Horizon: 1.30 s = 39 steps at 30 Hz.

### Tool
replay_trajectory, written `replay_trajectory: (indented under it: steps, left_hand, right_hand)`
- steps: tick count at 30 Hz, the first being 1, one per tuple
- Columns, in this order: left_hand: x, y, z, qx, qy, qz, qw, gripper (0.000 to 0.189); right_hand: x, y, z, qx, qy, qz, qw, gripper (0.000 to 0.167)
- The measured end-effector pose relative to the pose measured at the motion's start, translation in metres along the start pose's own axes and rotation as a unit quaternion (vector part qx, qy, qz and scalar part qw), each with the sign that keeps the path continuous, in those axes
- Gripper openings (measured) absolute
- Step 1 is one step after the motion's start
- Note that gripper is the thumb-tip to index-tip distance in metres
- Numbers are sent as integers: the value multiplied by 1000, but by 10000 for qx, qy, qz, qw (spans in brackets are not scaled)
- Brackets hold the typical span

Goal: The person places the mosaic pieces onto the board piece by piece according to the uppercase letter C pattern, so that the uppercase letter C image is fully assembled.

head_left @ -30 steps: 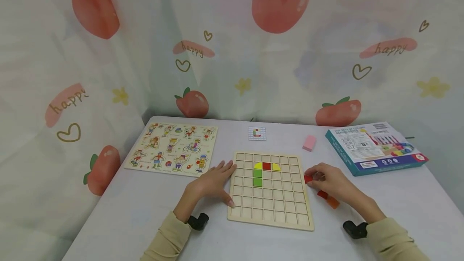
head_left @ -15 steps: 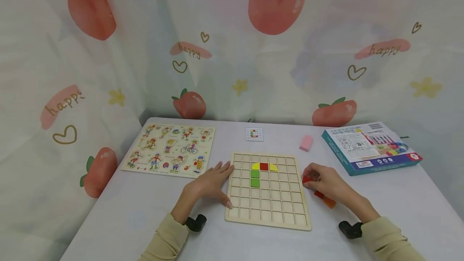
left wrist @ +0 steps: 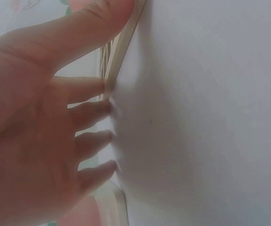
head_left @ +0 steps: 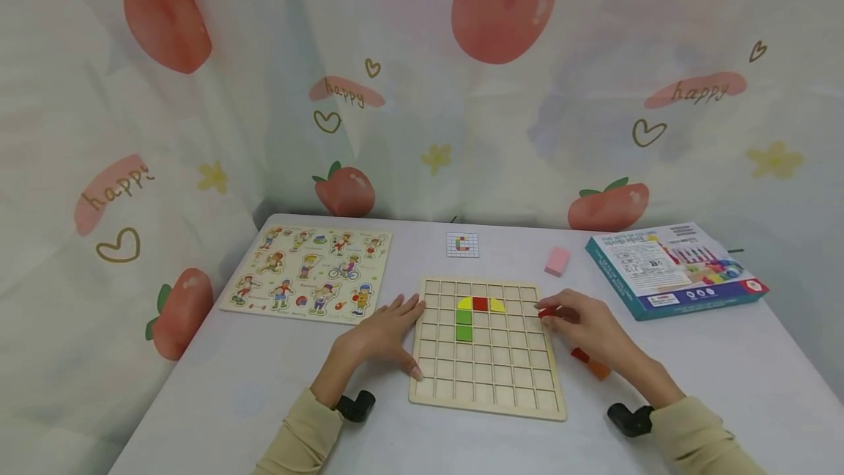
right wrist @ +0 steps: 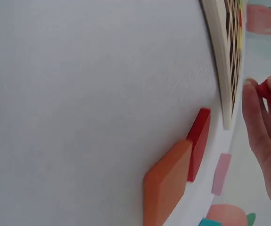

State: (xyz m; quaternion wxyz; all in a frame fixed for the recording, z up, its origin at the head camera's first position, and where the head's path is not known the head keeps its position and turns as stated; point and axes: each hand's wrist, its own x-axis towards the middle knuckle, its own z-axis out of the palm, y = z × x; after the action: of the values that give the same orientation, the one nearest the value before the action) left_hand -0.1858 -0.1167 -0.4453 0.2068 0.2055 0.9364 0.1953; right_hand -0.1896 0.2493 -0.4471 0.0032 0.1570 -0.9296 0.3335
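A wooden grid board [head_left: 488,372] lies flat, with two green squares [head_left: 464,325], a red square [head_left: 480,304] and two yellow rounded pieces [head_left: 498,306] in its upper cells. My left hand [head_left: 377,337] rests at the board's left side, fingers spread, thumb and fingertips touching its edge, as the left wrist view also shows. Pinched between thumb and fingers of my right hand [head_left: 585,327] is a red block [right wrist: 265,89], raised over the board's right edge. Below that hand, on the table, lie another red block [right wrist: 199,141] and an orange block [right wrist: 168,183], touching each other.
Behind the board lie a small pattern card [head_left: 463,245] and a pink block [head_left: 557,262]. A picture puzzle board [head_left: 306,273] is at the back left. The flat teal-sided box [head_left: 675,270] occupies the back right of the white table [head_left: 198,402].
My right hand has lifted the red block off the table and carried it left to the board's right edge. My left hand stays against the board.
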Motion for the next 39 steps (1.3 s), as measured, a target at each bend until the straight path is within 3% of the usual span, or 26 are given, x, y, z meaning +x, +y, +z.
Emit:
replay_trajectory:
  steps: [5,13,21,30,39]
  left_hand:
    - [0,-1,0,-7,-4,5,10000,116]
    - [1,-1,1,-73,-37,-26,10000,116]
    - [2,-1,1,-41,-51,-45,10000,117]
    - [1,-1,-2,-43,-62,-52,10000,117]
    - [2,-1,-2,-69,-56,-36,10000,117]
  right_hand:
    - [4,-12,5,357,-56,65,9993,38]
    - [11,-23,15,657,-444,-117,9968,18]
    - [17,-33,28,923,-778,-422,9918,20]
    - [26,-46,41,863,-1062,-799,9874,15]
    - [33,-58,54,709,-1468,-871,9828,15]
